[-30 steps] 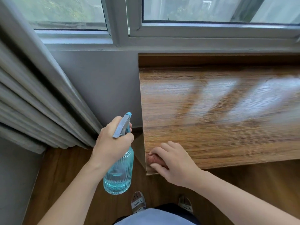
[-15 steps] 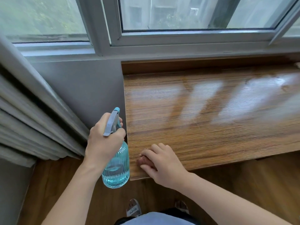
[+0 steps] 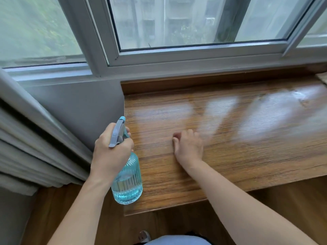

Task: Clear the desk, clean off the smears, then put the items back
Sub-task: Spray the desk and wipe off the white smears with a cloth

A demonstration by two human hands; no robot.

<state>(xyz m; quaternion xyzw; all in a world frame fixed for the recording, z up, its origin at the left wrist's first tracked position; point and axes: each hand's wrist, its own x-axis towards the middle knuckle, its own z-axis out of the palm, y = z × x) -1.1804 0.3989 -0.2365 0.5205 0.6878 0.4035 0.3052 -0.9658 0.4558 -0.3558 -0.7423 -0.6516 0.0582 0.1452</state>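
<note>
My left hand (image 3: 111, 149) grips the neck and trigger of a ribbed blue spray bottle (image 3: 127, 183), held upright just off the desk's left edge. My right hand (image 3: 189, 147) lies on the wooden desk (image 3: 247, 165), fingers over a small reddish cloth (image 3: 176, 135) that peeks out at the fingertips. The hand is blurred with motion. Pale window glare lies across the desktop's middle and right.
A grey wall and window frame (image 3: 159, 68) run along the back of the desk. Grey curtains (image 3: 26, 147) hang at the left. Wooden floor shows below the desk's front edge, with a sandal (image 3: 144, 236) by my feet. A pale object's corner (image 3: 323, 79) shows at the far right.
My right hand slid the cloth from the desk's front left corner up toward its middle. The left hand with the bottle rose slightly. The camera tilted up and right.
</note>
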